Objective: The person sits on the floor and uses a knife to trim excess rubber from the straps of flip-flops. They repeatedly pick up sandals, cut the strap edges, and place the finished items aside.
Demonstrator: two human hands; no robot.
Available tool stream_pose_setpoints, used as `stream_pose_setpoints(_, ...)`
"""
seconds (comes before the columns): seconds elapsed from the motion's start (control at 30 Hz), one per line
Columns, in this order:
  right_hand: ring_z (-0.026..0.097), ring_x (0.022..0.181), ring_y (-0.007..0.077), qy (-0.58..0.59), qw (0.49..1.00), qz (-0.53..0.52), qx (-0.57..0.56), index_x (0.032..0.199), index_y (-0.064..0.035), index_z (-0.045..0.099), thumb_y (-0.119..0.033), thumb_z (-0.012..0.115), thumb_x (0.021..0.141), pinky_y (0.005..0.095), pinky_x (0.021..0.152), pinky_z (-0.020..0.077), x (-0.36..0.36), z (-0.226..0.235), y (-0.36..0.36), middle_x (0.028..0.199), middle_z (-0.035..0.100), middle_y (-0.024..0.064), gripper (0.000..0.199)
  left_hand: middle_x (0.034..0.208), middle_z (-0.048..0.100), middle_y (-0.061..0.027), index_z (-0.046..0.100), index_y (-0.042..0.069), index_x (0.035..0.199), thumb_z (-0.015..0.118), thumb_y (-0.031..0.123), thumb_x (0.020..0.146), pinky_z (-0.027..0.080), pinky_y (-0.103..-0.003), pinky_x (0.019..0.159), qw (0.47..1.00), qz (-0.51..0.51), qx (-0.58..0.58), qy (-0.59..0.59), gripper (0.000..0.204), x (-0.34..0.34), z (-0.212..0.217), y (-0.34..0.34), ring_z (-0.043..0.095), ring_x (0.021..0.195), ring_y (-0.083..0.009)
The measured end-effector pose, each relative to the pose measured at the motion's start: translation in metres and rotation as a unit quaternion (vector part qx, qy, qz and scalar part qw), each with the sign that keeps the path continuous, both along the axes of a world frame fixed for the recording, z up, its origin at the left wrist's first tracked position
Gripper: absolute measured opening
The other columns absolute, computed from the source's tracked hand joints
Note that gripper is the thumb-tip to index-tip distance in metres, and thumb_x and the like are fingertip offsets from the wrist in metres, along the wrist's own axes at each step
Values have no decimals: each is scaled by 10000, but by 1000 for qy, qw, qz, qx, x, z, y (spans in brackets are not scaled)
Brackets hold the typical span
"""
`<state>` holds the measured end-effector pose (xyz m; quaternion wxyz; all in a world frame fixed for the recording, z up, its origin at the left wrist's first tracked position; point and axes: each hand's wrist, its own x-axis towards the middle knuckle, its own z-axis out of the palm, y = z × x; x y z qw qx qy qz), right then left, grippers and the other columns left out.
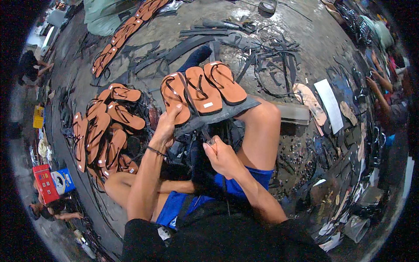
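While three smooth tan sandals (209, 94) with black straps are supported on a dark, rough-edged sheet (231, 112), open room is left between the left hand (165, 129), clamped on the leftmost sandal (175, 98), and the right hand (223, 158), by which a narrow tool (211, 142) is gripped just below the near edge.

The sandals (212, 94) look smooth and matt, their straps (200, 89) glossy, the dark strips (187, 49) rubbery, the floor (183, 22) rough.
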<state>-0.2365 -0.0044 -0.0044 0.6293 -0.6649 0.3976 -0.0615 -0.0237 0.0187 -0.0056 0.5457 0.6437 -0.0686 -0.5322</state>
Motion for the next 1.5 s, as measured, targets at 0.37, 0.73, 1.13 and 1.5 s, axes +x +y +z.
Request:
stream_pose_setpoints(0.37, 628, 835, 421, 118, 898, 64, -419, 1065, -3, 579, -272, 567, 867, 481, 737, 523, 51, -124, -1, 942, 654, 209, 334, 1058, 652, -79, 561, 3, 1145, 565, 277, 937, 546, -299, 779, 983, 103, -77, 134, 344, -35, -26, -1, 652, 905, -179)
stream_pose_setpoints(0.73, 536, 869, 310, 148, 945, 80, -282, 1094, -45, 579, -288, 495, 903, 429, 777, 426, 101, -167, -65, 985, 590, 180, 320, 1074, 644, -69, 575, 9, 1121, 570, 279, 935, 536, -300, 799, 989, 77, -62, 113, 328, -28, -15, -2, 640, 922, -169)
stream_pose_setpoints(1.13, 542, 449, 143, -215, 925, -1, 313, 1029, -45, 576, -528, 492, 925, 302, 418, 453, 193, -68, -31, 729, 661, 76, 501, 1118, 602, -152, 433, -36, 1279, 750, 241, 779, 473, -354, 875, 903, -151, 69, -395, 654, -20, 125, 171, 599, 1005, -242)
stream_pose_setpoints(1.5, 537, 604, 58, -337, 891, -31, 304, 1250, -47, 512, -232, 672, 877, 221, 520, 449, 108, 16, -3, 1070, 647, 48, 446, 1056, 645, -107, 504, 75, 1226, 845, 210, 636, 519, -319, 804, 844, -30, 100, -526, 694, -21, 229, 236, 642, 914, -177)
